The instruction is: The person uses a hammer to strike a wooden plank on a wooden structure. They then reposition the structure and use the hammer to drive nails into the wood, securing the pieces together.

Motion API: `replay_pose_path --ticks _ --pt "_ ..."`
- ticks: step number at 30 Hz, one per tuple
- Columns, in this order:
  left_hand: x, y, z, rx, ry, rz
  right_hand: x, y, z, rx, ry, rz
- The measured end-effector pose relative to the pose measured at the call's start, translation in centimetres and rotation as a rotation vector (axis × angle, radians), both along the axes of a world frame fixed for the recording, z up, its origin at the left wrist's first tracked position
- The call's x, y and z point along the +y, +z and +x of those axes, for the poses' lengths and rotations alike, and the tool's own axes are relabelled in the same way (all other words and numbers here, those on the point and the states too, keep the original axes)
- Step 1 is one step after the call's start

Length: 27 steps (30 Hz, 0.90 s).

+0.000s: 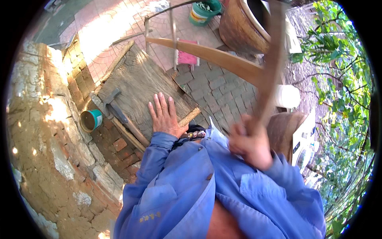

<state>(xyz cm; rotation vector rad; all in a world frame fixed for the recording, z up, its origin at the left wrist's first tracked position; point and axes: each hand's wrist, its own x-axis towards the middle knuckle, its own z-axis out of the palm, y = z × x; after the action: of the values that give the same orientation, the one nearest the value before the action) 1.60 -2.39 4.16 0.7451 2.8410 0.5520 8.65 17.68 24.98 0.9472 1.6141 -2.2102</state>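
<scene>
My right hand (251, 143) is closed round the wooden end piece of a frame saw (230, 63), slightly smeared by motion. The saw is raised at the right, its long wooden crossbar reaching up and left over the paving. My left hand (164, 115) lies flat with fingers spread on a weathered wooden board (139, 75). Beside its thumb is a short, rough, yellowish-brown piece (189, 117) at the board's near right corner. Left of that hand, a hammer-like tool (122, 115) with a dark metal head and wooden handle lies along the board's left edge.
A small green bucket (91, 120) stands beside a crumbling brick and stone wall (59, 139) at left. Beyond the board are a pink stool (187, 57), a green bucket (203, 14) and a large brown vat (240, 28). A white bucket (288, 96) and leafy vines (338, 51) are at right.
</scene>
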Motion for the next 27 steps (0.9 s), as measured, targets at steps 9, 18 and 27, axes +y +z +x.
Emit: replay_pose_path --ticks 9,18,27 --pt "0.0 0.1 0.5 0.036 0.010 0.045 -2.9 -6.1 -7.7 0.006 -0.076 -0.091" --pt "-0.1 -0.3 0.3 0.012 0.026 0.015 -0.3 5.8 2.7 0.074 -0.077 -0.068" --pt "0.1 0.1 0.4 0.059 0.038 0.037 -3.1 -9.5 -5.9 0.194 -0.065 -0.175"
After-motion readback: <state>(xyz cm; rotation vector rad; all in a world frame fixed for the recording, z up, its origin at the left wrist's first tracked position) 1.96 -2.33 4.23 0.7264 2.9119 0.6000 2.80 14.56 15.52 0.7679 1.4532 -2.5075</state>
